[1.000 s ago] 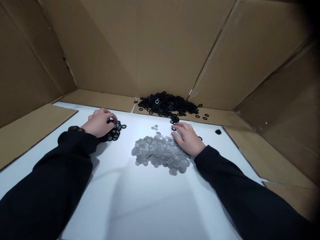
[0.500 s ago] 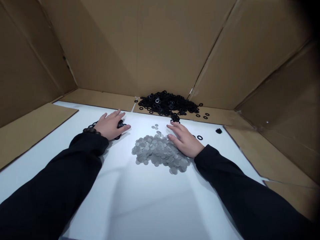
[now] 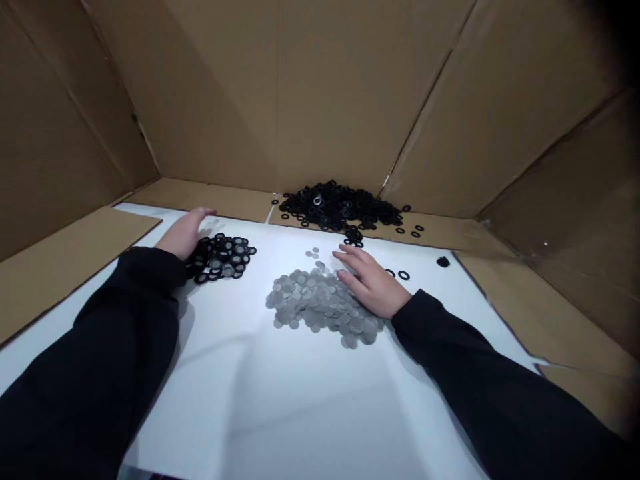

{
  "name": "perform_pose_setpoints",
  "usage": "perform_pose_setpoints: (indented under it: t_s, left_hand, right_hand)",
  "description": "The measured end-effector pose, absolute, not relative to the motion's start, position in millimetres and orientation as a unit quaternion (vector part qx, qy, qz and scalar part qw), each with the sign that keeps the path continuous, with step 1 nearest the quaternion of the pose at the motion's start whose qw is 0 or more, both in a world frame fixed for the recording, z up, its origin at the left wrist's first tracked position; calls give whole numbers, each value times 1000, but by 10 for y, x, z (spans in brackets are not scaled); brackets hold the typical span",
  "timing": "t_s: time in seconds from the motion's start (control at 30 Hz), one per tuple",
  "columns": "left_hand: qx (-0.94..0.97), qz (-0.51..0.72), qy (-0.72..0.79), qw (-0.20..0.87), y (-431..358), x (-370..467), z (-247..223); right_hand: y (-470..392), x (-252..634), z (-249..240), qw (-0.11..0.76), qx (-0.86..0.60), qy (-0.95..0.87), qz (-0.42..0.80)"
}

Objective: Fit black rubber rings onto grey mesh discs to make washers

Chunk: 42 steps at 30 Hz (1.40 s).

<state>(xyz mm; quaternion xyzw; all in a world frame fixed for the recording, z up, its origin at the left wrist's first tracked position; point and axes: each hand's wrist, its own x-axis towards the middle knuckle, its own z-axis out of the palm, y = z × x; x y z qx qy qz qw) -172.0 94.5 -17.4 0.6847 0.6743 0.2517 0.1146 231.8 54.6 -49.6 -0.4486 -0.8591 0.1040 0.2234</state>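
My left hand [image 3: 184, 232] stands on edge at the left side of a pile of black rings with grey discs in them [image 3: 223, 259]. Its fingers are stretched out and nothing shows in its grasp. On the right, my right hand [image 3: 373, 283] rests with spread fingers at the right edge of a heap of loose grey discs [image 3: 320, 300], partly covering it. A few stray grey discs [image 3: 313, 253] lie just behind that heap. Two black rings [image 3: 404, 275] are beside the right hand, one of them partly hidden by it.
A large heap of black rings [image 3: 340, 205] lies at the back on a cardboard strip [image 3: 200, 193]. Tall cardboard walls [image 3: 320, 87] enclose the white table [image 3: 300, 400] at the back and sides. A small black clump [image 3: 443, 262] sits at the right.
My left hand has moved left off the pile of black rings with discs and turned on edge, uncovering the pile. My right hand has hardly moved.
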Motion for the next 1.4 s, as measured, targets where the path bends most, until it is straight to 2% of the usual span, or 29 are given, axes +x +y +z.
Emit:
perform_pose_setpoints:
  t_s: [0.2, 0.37, 0.53, 0.6, 0.8, 0.97, 1.17, 1.4]
  left_hand:
    - [671, 154, 720, 92, 929, -1500, -321]
    - [672, 168, 714, 101, 932, -1471, -271]
    - [750, 194, 632, -18, 809, -1238, -87]
    - [791, 190, 581, -34, 708, -1026, -12]
    - [890, 99, 441, 67, 382, -467, -1]
    - [884, 27, 446, 138, 204, -312, -188]
    - [893, 39, 434, 114, 146, -126, -303]
    - [877, 79, 453, 138, 334, -43, -281]
  right_hand:
    - [542, 2328, -505, 222, -440, -864, 105]
    - [504, 2289, -468, 210, -416, -877, 116]
    - [614, 2314, -460, 297, -447, -841, 65]
    - [694, 2365, -483, 325, -484, -812, 34]
    - [800, 2472, -582, 271, -516, -813, 13]
    - [778, 2429, -574, 246, -524, -815, 20]
    - [766, 2360, -536, 259, -521, -812, 46]
    - [725, 2323, -540, 290, -529, -797, 42]
